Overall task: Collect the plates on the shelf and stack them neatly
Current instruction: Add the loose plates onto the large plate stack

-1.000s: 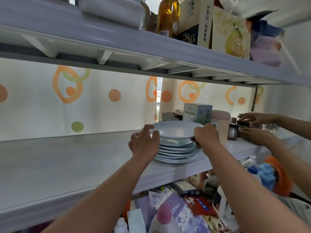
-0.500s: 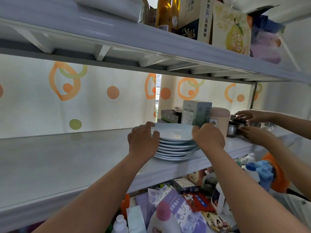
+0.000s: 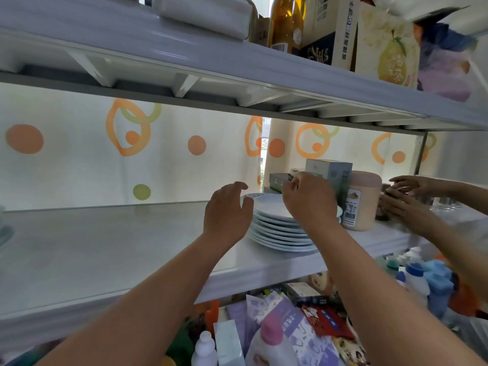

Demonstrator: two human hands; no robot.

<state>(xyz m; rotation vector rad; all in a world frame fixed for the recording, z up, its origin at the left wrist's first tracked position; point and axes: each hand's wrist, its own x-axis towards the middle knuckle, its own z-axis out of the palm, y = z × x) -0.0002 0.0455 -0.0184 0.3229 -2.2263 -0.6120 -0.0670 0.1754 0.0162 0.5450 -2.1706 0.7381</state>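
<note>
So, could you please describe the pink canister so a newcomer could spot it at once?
Find the middle shelf and its stack of white plates. Immediately right of the stack stands the pink canister, upright. It alone is a rounded pale-pink cylinder with a barcode label.

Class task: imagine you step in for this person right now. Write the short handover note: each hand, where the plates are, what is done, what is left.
Left hand: open, empty, beside the plate stack's left rim.
Right hand: loosely curled, holding nothing, over the top plate.
Plates: one stack on the middle shelf, next to a pink canister.
Done: plates gathered into one pile.
Left: the upper plates sit slightly off-centre; square the rims up. A second person's hands work to the right.
</note>
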